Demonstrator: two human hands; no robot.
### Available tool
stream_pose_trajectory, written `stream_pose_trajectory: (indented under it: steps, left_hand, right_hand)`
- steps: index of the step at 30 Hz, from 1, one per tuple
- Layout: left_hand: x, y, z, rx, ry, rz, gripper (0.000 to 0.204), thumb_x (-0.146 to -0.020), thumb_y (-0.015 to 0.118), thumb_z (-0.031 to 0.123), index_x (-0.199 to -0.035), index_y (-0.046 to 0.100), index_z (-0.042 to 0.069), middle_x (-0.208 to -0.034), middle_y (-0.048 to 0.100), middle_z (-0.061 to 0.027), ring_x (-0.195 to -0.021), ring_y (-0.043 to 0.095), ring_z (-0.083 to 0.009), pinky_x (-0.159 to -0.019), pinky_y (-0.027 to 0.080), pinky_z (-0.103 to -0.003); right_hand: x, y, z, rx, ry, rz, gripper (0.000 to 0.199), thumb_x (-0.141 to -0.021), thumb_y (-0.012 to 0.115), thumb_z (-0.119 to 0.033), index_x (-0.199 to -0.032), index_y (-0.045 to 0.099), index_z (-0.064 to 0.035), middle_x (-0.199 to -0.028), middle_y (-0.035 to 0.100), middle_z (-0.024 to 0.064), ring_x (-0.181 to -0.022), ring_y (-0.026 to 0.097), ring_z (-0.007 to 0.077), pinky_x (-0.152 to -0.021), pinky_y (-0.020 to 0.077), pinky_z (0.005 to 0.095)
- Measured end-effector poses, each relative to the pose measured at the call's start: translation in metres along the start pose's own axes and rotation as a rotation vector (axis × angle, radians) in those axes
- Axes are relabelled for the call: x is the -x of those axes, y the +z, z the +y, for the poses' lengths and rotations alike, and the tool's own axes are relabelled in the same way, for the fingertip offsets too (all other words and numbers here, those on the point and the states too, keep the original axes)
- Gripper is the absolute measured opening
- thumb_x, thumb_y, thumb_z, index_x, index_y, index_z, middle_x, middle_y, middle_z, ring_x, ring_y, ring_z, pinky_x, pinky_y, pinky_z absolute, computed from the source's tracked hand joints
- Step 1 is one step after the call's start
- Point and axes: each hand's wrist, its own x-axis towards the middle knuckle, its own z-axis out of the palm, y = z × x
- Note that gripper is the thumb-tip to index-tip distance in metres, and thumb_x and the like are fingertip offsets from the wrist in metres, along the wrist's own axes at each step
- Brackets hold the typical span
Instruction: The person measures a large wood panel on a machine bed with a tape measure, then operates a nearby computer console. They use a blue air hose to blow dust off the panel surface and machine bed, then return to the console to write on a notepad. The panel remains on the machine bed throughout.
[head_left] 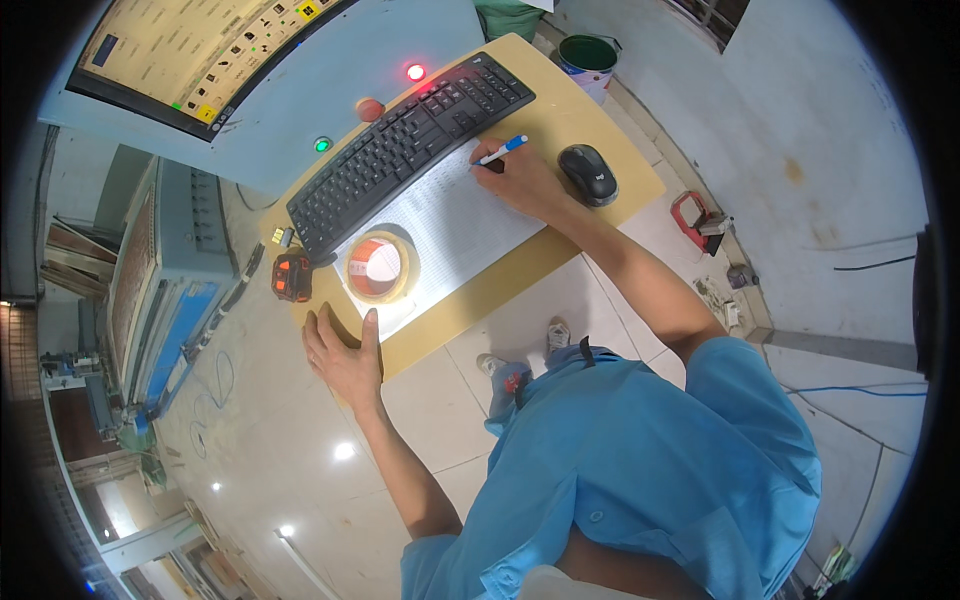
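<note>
My right hand (520, 184) grips a blue and white pen (500, 151), its tip down at the upper end of a white sheet of paper (455, 230). Rows of writing cover part of the sheet. At the near left corner of the yellow board (430, 345), my left hand (343, 357) rests with fingers spread, holding nothing. Just beyond it a roll of tape (405, 262) lies on the paper. Along the far side of the sheet runs a black keyboard (400, 150). A black mouse (588, 174) sits to the right of my right hand.
An orange and black tape measure (292, 277) lies at the board's left edge. Behind the keyboard is a blue panel with a lit red button (416, 73), a green button (323, 144) and a monitor (200, 60). A bucket (587, 55) stands beyond the right side.
</note>
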Motion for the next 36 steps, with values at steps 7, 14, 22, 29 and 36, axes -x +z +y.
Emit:
stream_pose_trajectory:
  steps: [7,14,22,29,36]
  left_hand:
    - [0.000,0.000,0.001,-0.006,-0.010,-0.004,0.083,-0.086,0.075,0.062,-0.148,0.053,0.012,-0.156,0.046,-0.0176,-0.148,0.037,-0.0374,-0.120,0.030,-0.056]
    - [-0.001,0.000,-0.001,-0.002,-0.012,-0.007,0.084,-0.085,0.076,0.063,-0.147,0.053,0.012,-0.156,0.047,-0.0180,-0.148,0.037,-0.0379,-0.119,0.030,-0.057]
    - [0.000,0.000,-0.001,0.005,-0.021,0.008,0.083,-0.084,0.076,0.064,-0.146,0.055,0.012,-0.154,0.048,-0.0175,-0.147,0.038,-0.0377,-0.118,0.031,-0.058]
    - [-0.001,-0.001,-0.004,0.030,0.004,0.016,0.081,-0.085,0.076,0.063,-0.145,0.055,0.013,-0.155,0.048,-0.0162,-0.147,0.038,-0.0386,-0.118,0.031,-0.057]
    - [0.001,0.005,-0.006,0.011,-0.072,0.040,0.078,-0.088,0.073,0.061,-0.145,0.056,0.012,-0.155,0.047,-0.0181,-0.147,0.038,-0.0414,-0.117,0.032,-0.058]
  right_hand:
    - [-0.001,0.000,0.002,0.001,-0.022,0.005,0.020,-0.093,0.070,-0.023,-0.107,0.067,-0.0092,-0.075,0.066,0.0081,-0.067,0.063,0.0212,-0.066,0.0505,0.0384]
    - [0.001,-0.002,-0.003,-0.093,0.016,-0.018,0.018,-0.093,0.067,-0.016,-0.110,0.067,-0.0090,-0.082,0.068,0.0076,-0.073,0.065,0.0229,-0.069,0.0515,0.0384]
    - [0.020,0.025,-0.037,0.344,-0.695,0.000,0.034,-0.091,0.063,-0.001,-0.124,0.063,-0.0084,-0.108,0.069,0.0121,-0.101,0.068,0.0306,-0.084,0.0574,0.0418]
    - [0.021,-0.002,-0.055,0.151,-0.508,0.226,0.036,-0.096,0.064,-0.006,-0.132,0.061,-0.0070,-0.116,0.071,0.0129,-0.110,0.067,0.0321,-0.092,0.0554,0.0423]
    - [0.061,-0.077,-0.014,0.602,-0.354,0.492,0.051,-0.087,0.077,-0.024,-0.133,0.064,-0.0075,-0.135,0.062,0.0192,-0.121,0.061,0.0377,-0.102,0.0511,0.0454]
